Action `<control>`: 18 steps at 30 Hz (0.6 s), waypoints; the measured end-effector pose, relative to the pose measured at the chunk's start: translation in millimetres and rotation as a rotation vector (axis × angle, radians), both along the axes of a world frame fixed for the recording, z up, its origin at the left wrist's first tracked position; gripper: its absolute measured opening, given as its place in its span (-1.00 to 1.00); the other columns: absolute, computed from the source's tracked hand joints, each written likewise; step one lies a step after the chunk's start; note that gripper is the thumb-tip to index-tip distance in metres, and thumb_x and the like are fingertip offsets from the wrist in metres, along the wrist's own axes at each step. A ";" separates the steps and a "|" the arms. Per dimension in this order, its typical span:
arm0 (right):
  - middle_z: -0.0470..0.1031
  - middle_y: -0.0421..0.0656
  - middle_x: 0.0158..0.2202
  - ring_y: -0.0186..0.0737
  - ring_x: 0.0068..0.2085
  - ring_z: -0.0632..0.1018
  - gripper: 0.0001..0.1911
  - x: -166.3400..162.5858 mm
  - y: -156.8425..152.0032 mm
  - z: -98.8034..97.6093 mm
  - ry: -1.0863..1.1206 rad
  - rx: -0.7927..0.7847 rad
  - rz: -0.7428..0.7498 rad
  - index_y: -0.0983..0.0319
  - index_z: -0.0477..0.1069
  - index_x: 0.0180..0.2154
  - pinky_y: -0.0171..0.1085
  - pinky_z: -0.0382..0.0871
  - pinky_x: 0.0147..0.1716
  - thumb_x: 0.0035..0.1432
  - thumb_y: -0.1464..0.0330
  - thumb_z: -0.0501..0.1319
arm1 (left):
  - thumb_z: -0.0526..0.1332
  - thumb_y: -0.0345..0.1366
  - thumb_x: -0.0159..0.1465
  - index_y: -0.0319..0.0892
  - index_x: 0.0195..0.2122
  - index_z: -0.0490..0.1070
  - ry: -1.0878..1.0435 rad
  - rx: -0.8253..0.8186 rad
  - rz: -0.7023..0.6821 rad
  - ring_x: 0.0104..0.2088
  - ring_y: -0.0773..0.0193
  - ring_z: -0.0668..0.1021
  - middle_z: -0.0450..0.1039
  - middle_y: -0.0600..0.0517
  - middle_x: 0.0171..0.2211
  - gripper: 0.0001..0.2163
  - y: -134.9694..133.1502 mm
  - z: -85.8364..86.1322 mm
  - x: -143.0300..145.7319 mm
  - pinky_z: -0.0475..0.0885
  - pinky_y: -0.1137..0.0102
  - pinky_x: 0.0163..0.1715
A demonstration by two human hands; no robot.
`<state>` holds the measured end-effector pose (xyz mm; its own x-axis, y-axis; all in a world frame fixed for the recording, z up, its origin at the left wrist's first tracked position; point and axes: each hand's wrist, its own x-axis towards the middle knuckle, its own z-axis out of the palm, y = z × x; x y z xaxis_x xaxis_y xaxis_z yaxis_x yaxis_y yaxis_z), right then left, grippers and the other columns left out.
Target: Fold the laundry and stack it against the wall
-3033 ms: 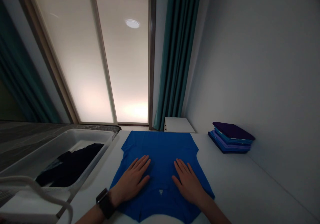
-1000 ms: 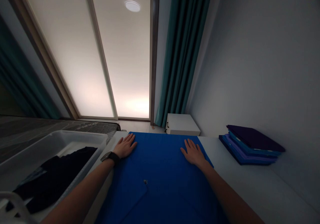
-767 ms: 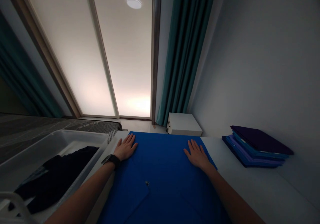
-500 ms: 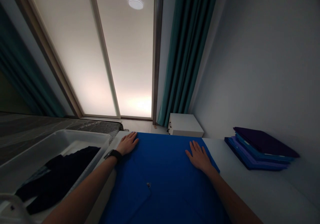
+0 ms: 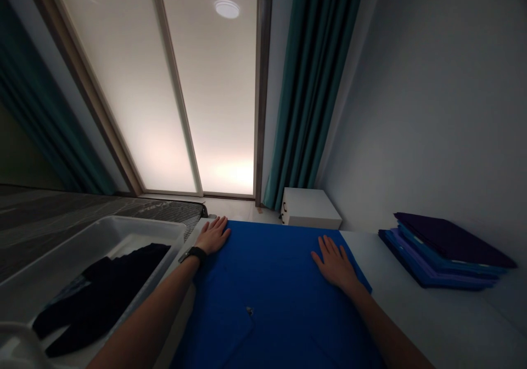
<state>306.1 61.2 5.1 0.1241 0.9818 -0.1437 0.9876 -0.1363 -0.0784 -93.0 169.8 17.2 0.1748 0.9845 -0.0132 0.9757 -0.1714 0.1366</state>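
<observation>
White table [image 5: 395,292]: blue garment [image 5: 275,281] lengthwise toward door [image 5: 222,111]; left hand [image 5: 212,238], right hand [image 5: 335,262] flat, fingers spread.

dim overall; brightest near the foot of the tall frosted cream glass door [image 5: 224,111], with a round white glare spot [image 5: 226,9] higher up. darkening into corners, stretching the folded purple-and-blue cloth stack [image 5: 448,251] at far right, dulling the near end of the flat blue cloth garment [image 5: 280,275].
</observation>
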 end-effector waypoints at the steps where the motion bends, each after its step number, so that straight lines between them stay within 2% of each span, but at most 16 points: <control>1: -0.33 -0.10 0.41 -0.14 0.38 -0.25 -0.17 0.2 0.0 0.6 0.008 -0.005 0.002 0.31 -0.27 0.37 -0.02 -0.41 0.31 0.27 -0.08 -0.35 | -0.18 -0.05 0.39 -0.13 0.34 -0.02 0.004 0.001 -0.003 0.36 0.14 -0.01 -0.08 -0.04 0.37 -0.46 -1.0 1.1 0.4 -0.15 0.08 0.29; 7: -0.32 -0.10 0.41 -0.09 0.38 -0.23 -0.18 4.7 13.7 5.0 0.053 -0.073 0.018 0.27 -0.26 0.37 0.01 -0.38 0.31 0.26 -0.09 -0.30 | -0.18 -0.06 0.39 -0.13 0.35 -0.03 0.024 0.006 -0.006 0.37 0.14 -0.02 -0.07 -0.04 0.37 -0.46 -4.3 4.9 2.2 -0.16 0.08 0.29; 13: -0.32 -0.11 0.42 -0.13 0.38 -0.22 -0.25 8.1 42.1 8.8 0.037 -0.008 -0.011 0.27 -0.23 0.37 -0.01 -0.39 0.31 0.31 0.00 -0.30 | -0.18 -0.07 0.39 -0.15 0.35 -0.03 0.022 -0.001 -0.012 0.36 0.14 -0.02 -0.08 -0.05 0.37 -0.46 -1.8 2.2 0.5 -0.16 0.07 0.28; 18: -0.27 -0.11 0.41 -0.16 0.38 -0.21 -0.27 17.5 48.6 4.9 0.044 -0.010 -0.065 0.24 -0.23 0.37 -0.02 -0.38 0.30 0.31 0.00 -0.29 | -0.19 -0.07 0.39 -0.18 0.35 -0.04 0.056 -0.002 0.003 0.37 0.18 -0.02 -0.07 -0.03 0.37 -0.45 -1.4 1.8 0.3 -0.17 0.09 0.29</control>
<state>323.6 109.7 10.0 0.1805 0.9704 -0.1603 0.9724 -0.2006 -0.1194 -92.7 168.4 19.0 0.1706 0.9850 -0.0251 0.9824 -0.1681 0.0819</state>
